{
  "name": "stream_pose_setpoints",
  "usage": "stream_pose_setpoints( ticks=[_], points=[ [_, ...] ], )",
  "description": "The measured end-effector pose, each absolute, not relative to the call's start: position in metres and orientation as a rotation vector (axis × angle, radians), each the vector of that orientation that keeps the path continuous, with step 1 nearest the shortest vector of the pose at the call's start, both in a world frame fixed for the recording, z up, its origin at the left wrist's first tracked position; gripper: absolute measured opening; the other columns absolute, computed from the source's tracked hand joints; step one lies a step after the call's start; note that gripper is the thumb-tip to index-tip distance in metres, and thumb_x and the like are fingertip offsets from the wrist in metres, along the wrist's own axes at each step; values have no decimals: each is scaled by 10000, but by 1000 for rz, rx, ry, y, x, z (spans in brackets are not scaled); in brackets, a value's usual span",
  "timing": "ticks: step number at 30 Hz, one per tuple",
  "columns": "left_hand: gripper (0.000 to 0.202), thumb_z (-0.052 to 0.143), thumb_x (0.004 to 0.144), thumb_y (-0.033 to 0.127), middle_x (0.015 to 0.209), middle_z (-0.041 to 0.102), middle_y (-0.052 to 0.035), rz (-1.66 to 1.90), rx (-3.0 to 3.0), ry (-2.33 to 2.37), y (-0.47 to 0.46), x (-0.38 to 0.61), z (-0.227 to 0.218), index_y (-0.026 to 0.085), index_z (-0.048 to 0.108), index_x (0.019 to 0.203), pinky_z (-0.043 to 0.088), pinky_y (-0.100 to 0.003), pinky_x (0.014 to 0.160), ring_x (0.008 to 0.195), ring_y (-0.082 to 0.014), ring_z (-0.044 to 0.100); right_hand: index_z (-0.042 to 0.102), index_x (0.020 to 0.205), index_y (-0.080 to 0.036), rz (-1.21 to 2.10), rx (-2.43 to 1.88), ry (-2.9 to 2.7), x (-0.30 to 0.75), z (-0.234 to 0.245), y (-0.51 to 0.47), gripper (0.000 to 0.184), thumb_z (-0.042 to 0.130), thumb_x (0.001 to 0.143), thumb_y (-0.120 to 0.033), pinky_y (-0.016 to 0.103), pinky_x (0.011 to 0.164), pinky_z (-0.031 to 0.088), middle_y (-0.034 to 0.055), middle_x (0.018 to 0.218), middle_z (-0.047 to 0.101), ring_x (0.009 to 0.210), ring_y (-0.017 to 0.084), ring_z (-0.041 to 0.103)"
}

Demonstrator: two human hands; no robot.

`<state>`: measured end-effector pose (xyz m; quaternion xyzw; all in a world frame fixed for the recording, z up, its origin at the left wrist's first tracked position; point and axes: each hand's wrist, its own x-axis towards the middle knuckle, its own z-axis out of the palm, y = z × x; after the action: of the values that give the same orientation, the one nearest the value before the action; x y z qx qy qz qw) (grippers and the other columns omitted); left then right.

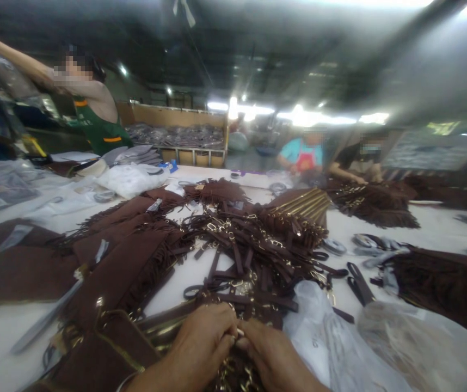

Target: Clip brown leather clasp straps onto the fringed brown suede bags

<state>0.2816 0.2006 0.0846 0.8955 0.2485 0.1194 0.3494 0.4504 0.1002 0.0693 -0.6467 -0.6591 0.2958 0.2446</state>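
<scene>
At the bottom middle, my left hand [204, 340] and my right hand [272, 348] come together, fingers pinched. Something small and pale shows between the fingertips, too blurred to name. Under the hands lies dark brown material with gold-coloured metal hardware [227, 375]. A gold zipper [164, 329] runs just left of my left hand. Beyond the hands spreads a tangled heap of brown straps [253, 245] with gold clasps. To the left, brown fringed bags [115, 272] lie flat on the white table [172, 286].
Clear plastic bags [327, 337] lie to the right, near a dark fringed bag [441, 277]. A stack of brown pieces with gold zippers [302, 209] stands behind the straps. A co-worker in a green apron [98, 122] reaches leftward; two others work across the table.
</scene>
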Motion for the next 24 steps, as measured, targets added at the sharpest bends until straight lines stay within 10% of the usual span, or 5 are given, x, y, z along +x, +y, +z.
stream_pose_setpoints(
  ticks=[8, 24],
  points=[
    [122, 490, 857, 98, 912, 595, -5, 205, 2404, 616, 200, 283, 94, 197, 562, 852, 361, -299, 776, 881, -181, 531, 653, 751, -150, 1588, -1420, -1049, 461, 68, 111, 547, 620, 786, -694, 222, 564, 377, 1, 668, 620, 557, 103, 496],
    [141, 460, 824, 76, 897, 586, -24, 214, 2430, 524, 203, 284, 85, 203, 520, 813, 388, -291, 759, 857, -194, 534, 688, 725, -135, 1591, -1357, -783, 455, 56, 112, 280, 707, 738, -414, 201, 521, 366, -9, 624, 644, 519, 83, 499]
  ],
)
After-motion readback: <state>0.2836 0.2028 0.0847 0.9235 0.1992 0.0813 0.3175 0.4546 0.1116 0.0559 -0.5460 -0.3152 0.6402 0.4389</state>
